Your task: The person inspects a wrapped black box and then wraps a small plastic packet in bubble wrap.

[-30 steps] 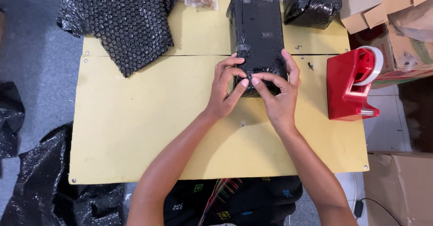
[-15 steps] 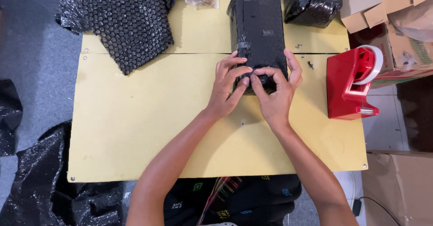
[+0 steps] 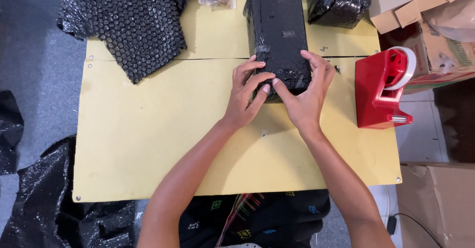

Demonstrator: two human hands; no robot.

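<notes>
You have one view only, from the camera on your head, looking almost straight down from close above the yellow board worktop (image 3: 148, 144). Your forearms enter from the bottom edge; the far side of the worktop runs along the top edge.

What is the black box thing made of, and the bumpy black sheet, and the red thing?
The black parcel under the left hand and right hand looks wrapped in glossy black plastic film: wrinkled, shiny, with tape strips. The bumpy sheet looks like black bubble wrap, with rows of shiny bubbles. The red tape dispenser seems hard, smooth plastic. The tabletop looks like matte yellowish board.
</notes>
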